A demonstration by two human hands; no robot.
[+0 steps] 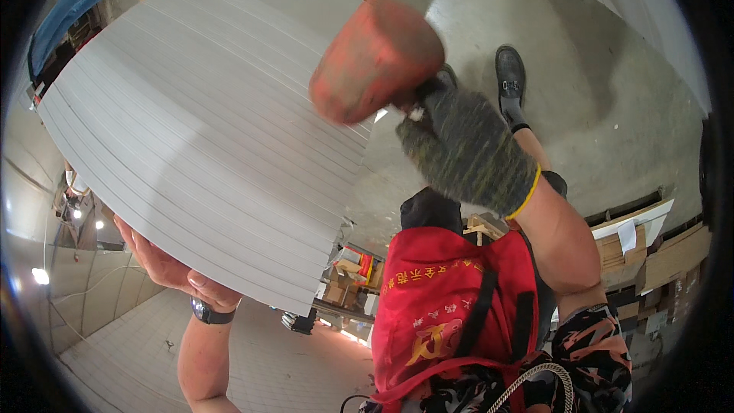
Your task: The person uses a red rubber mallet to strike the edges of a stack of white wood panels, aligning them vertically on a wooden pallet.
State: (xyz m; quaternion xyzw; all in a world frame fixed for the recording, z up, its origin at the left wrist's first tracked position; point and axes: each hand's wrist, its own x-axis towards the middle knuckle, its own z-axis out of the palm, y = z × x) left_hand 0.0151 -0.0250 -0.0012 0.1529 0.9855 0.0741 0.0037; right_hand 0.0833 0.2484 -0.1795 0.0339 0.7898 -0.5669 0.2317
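Observation:
A mallet with a worn red head (376, 57) is in my right hand (474, 145). That hand wears a dark knitted glove with a yellow cuff, its fingers closed round the handle, most of which is hidden. The mallet head is above the right side of light grey panels (206, 122), whose surface is crossed by many thin parallel lines. Whether these are stacked boards or grooves, I cannot tell. My bare left hand (180, 271), with a dark watch at the wrist, grips the panels' lower left edge. Some of its fingers are partly hidden behind that edge.
A red apron (443, 298) covers my lap. Grey concrete floor (581, 138) extends on the right, with my dark shoe (510, 76) on it. Cardboard and boards (650, 256) lie at the lower right. Shelves with boxes (348, 283) stand beyond the panels' lower end.

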